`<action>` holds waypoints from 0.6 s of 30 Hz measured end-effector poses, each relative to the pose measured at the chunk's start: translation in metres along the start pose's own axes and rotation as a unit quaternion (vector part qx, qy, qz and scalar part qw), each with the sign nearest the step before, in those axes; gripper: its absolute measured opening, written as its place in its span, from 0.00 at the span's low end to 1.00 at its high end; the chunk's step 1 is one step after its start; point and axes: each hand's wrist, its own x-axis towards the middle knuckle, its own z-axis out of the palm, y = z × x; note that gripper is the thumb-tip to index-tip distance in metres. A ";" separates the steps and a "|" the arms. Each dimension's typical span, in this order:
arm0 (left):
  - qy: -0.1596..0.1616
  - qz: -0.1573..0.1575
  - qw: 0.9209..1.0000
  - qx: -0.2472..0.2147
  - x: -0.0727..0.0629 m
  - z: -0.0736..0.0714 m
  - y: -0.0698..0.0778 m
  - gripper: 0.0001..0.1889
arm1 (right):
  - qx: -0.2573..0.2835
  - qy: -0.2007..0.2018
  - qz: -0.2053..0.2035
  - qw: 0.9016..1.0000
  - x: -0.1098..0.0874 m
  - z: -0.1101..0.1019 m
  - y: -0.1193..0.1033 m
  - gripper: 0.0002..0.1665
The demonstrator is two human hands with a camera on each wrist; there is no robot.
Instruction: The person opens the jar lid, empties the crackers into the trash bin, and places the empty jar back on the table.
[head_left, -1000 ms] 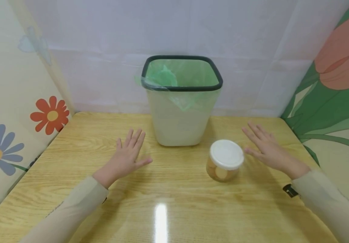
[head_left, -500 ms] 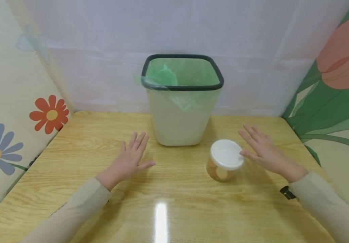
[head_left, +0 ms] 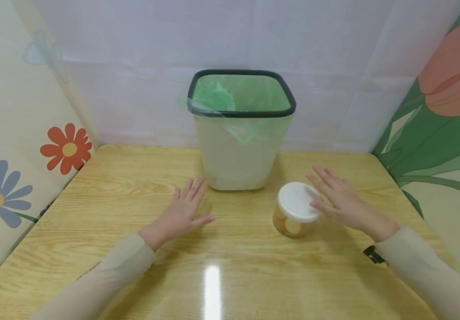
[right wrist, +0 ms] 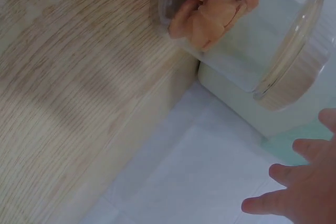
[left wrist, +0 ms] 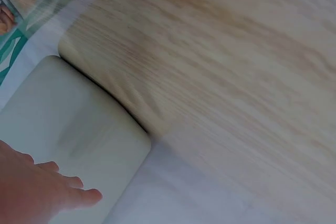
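Note:
A clear jar (head_left: 292, 223) with a white ribbed lid (head_left: 299, 202) stands upright on the wooden table, right of the middle. Brown and pale cookie-like pieces (right wrist: 215, 19) lie in its bottom, as the right wrist view shows. My right hand (head_left: 344, 202) is just right of the jar, fingers straight and spread, its thumb overlapping the lid's edge in the head view. My left hand (head_left: 179, 218) hovers over the table left of the jar, fingers straight, thumb out toward it. Neither hand holds anything.
A pale trash bin (head_left: 238, 155) with a dark rim and a green liner bag stands behind, against the white back wall (head_left: 154, 89). Flower-printed panels (head_left: 67, 149) flank the wooden table (head_left: 246, 275). A dark band (head_left: 373, 254) shows at the right sleeve.
My left hand has moved right and slightly nearer to me. My right hand has shifted left, closer to the jar, its thumb now over the lid's edge. The jar has stayed put.

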 end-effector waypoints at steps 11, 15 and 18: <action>0.004 0.011 1.000 -0.004 0.002 0.002 0.005 0.48 | -0.004 0.001 -0.019 1.000 0.002 0.005 -0.006 0.40; 0.004 0.016 1.000 -0.009 0.004 0.004 0.006 0.48 | -0.005 -0.004 -0.018 1.000 0.002 0.005 -0.010 0.40; 0.001 0.018 1.000 -0.017 0.004 0.006 0.007 0.48 | -0.005 -0.005 -0.020 1.000 0.003 0.005 -0.012 0.40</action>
